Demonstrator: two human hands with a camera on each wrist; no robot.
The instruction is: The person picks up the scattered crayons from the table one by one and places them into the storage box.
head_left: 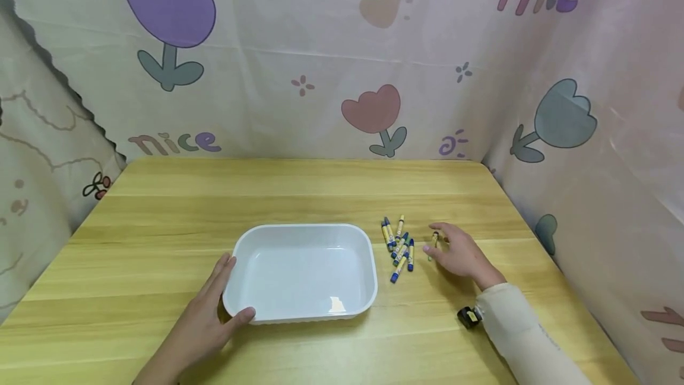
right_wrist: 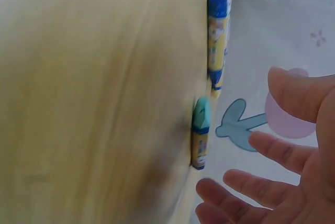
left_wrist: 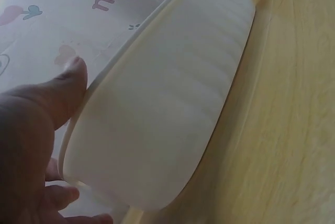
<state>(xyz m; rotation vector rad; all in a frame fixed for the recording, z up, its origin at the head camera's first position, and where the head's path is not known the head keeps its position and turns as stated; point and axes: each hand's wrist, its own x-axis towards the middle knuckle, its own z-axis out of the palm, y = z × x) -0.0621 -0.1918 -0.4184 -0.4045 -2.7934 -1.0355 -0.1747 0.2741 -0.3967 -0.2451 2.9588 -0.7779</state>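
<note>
A white rectangular baking dish (head_left: 299, 272) sits on the table with its inside bare. My left hand (head_left: 205, 308) holds its left end, the thumb (left_wrist: 73, 88) at the rim by the front corner and the fingers along the side. To the right of the dish lies a small pile of crayons (head_left: 410, 254) in yellow wrappers with mostly blue ends. Beyond the pile, a single crayon (head_left: 434, 237) with a mint-green end (right_wrist: 202, 111) lies by itself. Over it hovers my right hand (head_left: 459, 251), thumb and fingers spread around it, and a gap shows between them and the crayon in the right wrist view.
The wooden table (head_left: 320, 189) stretches out on all sides of the dish. A patterned curtain (head_left: 278, 76) hangs behind it and along both sides. A small black camera (head_left: 469, 317) is fixed at my right sleeve.
</note>
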